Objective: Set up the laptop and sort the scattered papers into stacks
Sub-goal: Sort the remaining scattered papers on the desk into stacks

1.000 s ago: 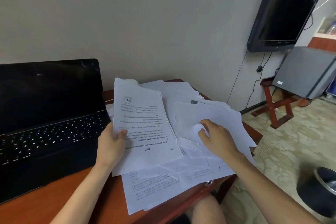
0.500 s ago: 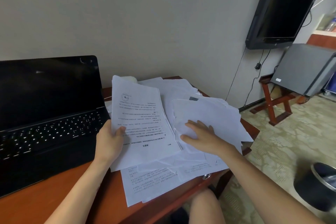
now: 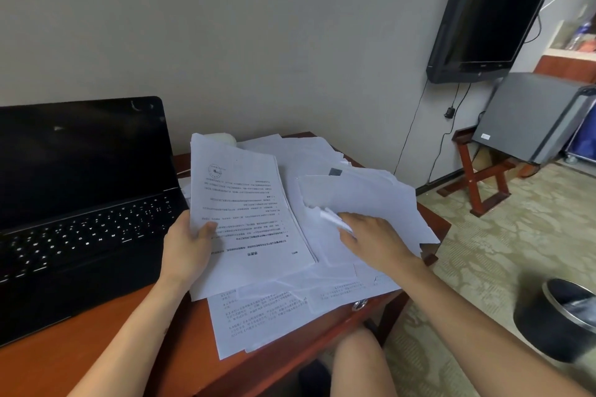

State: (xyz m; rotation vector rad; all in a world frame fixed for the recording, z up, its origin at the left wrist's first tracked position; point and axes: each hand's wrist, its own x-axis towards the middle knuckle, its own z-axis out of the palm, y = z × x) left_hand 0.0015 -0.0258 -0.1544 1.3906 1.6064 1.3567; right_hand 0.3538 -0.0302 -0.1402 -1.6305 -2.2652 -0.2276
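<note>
Since the laptop [image 3: 80,203] sits open, screen dark, at the left of the worktop [image 3: 96,348], setup looks mostly done, but sorting is early by my read: only 1 sheaf [image 3: 245,203] is gathered, tilted up beside the laptop, with left hand [image 3: 185,245] fingers clamped on its edge, thumb on top. Right hand [image 3: 374,238] lies palm-down on the loose papers [image 3: 371,193] just right of it, fingers fairly straight, tips hidden by a curled sheet, so can't tell if they pinch. Papers are white printed sheets, overlapped and skewed, some overhanging the worktop's front edge.
</note>
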